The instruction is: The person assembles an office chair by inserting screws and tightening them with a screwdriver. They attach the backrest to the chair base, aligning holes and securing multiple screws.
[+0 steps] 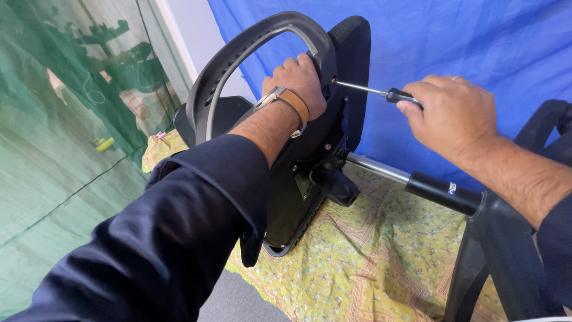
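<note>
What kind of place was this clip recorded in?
Probably an improvised indoor work spot rather than a proper workshop: a blue cloth backdrop hangs behind, a yellow patterned cloth serves as the work surface, and an office chair lies tipped on it.

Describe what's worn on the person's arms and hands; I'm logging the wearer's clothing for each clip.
The left arm has a dark navy long sleeve pushed partway up the forearm. A watch on a tan strap sits at the left hand's wrist. The right hand wears a ring; its dark sleeve barely shows.

Chair (310, 173) lies on cloth (381, 262), curtain (476, 48) behind.
</note>
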